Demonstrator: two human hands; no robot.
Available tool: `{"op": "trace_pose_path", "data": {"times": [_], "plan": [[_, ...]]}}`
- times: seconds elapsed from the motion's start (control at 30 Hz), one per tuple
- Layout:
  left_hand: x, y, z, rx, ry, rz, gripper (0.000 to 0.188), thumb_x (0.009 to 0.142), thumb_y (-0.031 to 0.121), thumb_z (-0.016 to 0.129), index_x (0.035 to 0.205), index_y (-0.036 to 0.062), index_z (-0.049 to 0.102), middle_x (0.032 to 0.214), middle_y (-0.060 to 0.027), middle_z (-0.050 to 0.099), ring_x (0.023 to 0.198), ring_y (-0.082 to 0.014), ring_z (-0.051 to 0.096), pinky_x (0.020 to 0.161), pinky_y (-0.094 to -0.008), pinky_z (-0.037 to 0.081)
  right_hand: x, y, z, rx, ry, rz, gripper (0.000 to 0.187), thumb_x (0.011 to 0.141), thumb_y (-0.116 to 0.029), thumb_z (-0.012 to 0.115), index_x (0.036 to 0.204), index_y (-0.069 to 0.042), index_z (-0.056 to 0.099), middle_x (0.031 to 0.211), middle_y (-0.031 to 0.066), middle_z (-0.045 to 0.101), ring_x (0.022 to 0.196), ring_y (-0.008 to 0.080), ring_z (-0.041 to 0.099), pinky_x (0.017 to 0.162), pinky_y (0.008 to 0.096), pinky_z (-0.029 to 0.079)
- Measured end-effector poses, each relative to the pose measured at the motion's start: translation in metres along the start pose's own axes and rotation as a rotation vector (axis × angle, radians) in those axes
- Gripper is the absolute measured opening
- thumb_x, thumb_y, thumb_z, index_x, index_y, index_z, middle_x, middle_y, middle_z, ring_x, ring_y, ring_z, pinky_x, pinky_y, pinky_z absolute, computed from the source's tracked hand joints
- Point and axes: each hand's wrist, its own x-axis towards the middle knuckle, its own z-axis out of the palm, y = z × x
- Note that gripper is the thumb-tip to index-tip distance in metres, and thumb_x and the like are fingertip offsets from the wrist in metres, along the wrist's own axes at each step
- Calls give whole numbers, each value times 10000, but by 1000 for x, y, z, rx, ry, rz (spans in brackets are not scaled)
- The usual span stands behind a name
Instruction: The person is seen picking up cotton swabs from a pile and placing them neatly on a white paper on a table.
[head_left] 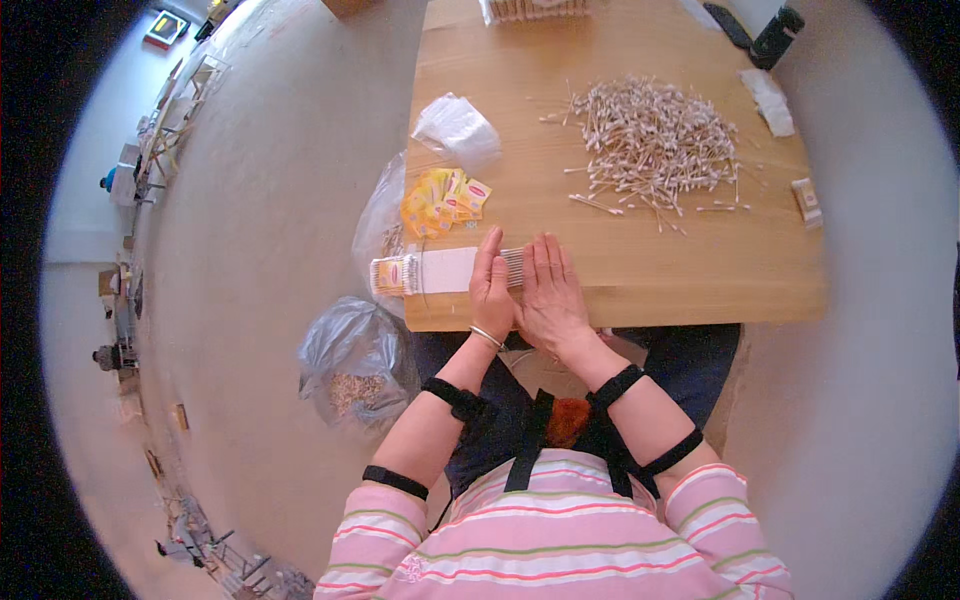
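Note:
My left hand stands on edge at the table's near side, fingers stretched out. My right hand lies flat beside it, fingers extended. Between and partly under them is a row of cotton swabs, lined up side by side; my palms hide its near end. Just left of my left hand lies a blank white strip. At its left end sits a pack of cotton swabs with a yellow label. A big loose heap of cotton swabs is spread farther back on the right.
Yellow printed cards and clear plastic bags lie at the wooden table's left edge. Below it, a plastic sack holds loose swabs. Bundled packs and a black cylinder stand at the back; a small packet lies right.

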Motion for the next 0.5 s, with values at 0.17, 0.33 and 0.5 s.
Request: {"op": "trace_pose_path", "data": {"times": [0.17, 0.33, 0.5], "plan": [[-3, 0, 0, -44, 11, -47, 434, 984, 218, 374, 1338, -33, 383, 1385, -141, 402, 1288, -224, 364, 1084, -340, 257, 2, -2, 4, 49, -5, 37, 714, 842, -390, 467, 1355, 74, 290, 1451, 251, 199, 1382, 366, 123, 1130, 457, 83], [-3, -5, -2, -106, 37, -81, 438, 991, 228, 364, 1336, -41, 378, 1386, -143, 398, 1288, -224, 365, 1088, -342, 257, 2, -2, 8, 73, -49, 50, 692, 848, -358, 455, 1364, 68, 278, 1466, 249, 169, 1388, 372, 92, 1134, 454, 49], [0, 20, 7, -446, 197, -347, 414, 988, 202, 369, 1326, -35, 398, 1371, -145, 419, 1278, -224, 379, 1080, -336, 268, 4, -1, 3, 75, -85, 61, 698, 856, -359, 437, 1374, 70, 252, 1474, 250, 146, 1389, 373, 88, 1133, 459, 42]]}}
